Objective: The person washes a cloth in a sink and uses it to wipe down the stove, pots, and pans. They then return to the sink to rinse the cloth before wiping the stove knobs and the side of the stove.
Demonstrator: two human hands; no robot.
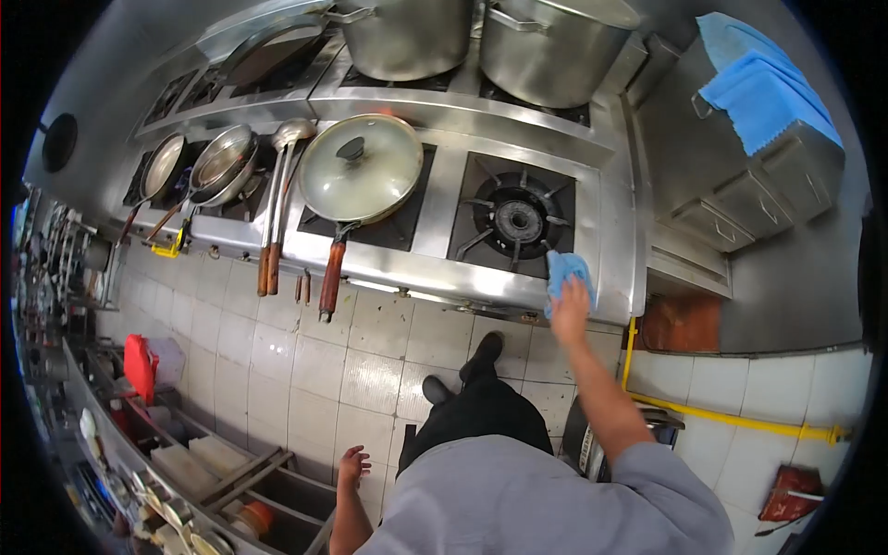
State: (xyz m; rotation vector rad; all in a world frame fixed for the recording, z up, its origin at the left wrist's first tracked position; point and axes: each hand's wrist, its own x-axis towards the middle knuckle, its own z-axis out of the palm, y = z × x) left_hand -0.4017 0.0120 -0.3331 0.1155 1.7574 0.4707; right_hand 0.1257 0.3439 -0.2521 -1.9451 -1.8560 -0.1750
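My right hand [570,310] is closed on a blue cloth [567,270], which lies against the steel stove top [606,268] at the front right corner, just beside a bare burner [520,220]. Low in the view, my left hand [353,464] hangs over the tiled floor with its fingers apart and nothing in it. A pan with a glass lid [361,171] sits on the burner to the left, its wooden handle pointing towards me.
Two large pots [560,55] stand on the raised back row. Ladles [277,203] and smaller pans [222,162] are at the left. Blue cloths [768,88] hang over a steel unit at the right. A yellow pipe [731,419] runs low at the right.
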